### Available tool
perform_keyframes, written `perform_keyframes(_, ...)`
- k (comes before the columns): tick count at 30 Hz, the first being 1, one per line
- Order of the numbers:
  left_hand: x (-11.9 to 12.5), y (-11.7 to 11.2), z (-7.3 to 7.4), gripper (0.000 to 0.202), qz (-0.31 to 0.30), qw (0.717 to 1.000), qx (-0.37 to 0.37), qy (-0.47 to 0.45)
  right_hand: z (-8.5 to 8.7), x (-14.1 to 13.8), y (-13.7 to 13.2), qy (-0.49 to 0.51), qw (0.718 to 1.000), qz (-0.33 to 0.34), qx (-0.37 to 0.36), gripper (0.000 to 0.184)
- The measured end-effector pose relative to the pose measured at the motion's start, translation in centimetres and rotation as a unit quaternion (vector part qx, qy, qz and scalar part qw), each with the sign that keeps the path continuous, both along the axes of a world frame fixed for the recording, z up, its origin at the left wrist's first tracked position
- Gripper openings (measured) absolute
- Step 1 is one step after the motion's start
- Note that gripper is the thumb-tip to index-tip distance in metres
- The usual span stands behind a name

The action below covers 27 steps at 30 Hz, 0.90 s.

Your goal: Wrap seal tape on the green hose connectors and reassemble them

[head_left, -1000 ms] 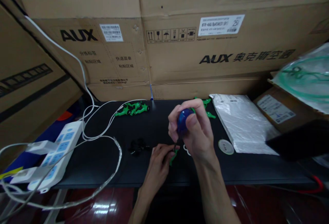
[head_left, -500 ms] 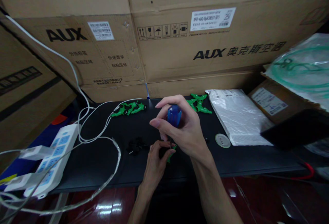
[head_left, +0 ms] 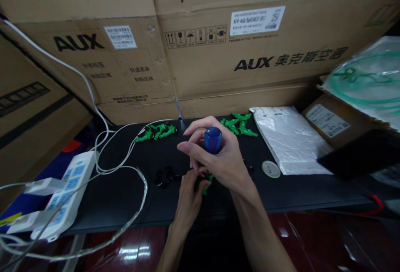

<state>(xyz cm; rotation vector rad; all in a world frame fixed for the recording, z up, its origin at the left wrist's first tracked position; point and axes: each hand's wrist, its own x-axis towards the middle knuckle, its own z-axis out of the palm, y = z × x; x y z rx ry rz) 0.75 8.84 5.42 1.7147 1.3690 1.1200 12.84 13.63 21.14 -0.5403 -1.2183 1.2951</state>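
My right hand grips a blue-handled screwdriver that points down, its shaft mostly hidden behind the fingers. Just below, my left hand pinches a small green plastic part against the black table. The screwdriver's tip and where it meets the part are covered by my hands. To the left of my hands lies a pile of small black pieces. Green parts with black pieces on them lie at the back left, and more green parts at the back right.
A white power strip with plugs and looping white cables takes up the left side. At right are a white plastic mailer, a round disc and a cardboard box. Large AUX cartons stand behind the table.
My right hand has turned slightly around the screwdriver, its fingers shifting a little left. My left hand stays on the green part. The view has moved slightly.
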Motion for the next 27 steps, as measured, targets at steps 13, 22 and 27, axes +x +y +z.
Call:
perform_keyframes(13,0.27,-0.15,0.78,0.024,-0.003,1.0,0.009,0.004,-0.21,-0.13,-0.06,-0.01,1.0,-0.011,-0.005,0.03)
perform_keyframes(22,0.12,-0.56,0.57,0.009,-0.007,0.994,0.105,0.039,-0.64,0.09,-0.06,-0.022,0.999,-0.033,0.026,0.017)
perform_keyframes(27,0.16,-0.7,0.5,0.005,-0.001,0.99,0.129,0.05,-0.85,0.32,-0.64,-0.001,0.997,-0.052,0.051,0.012)
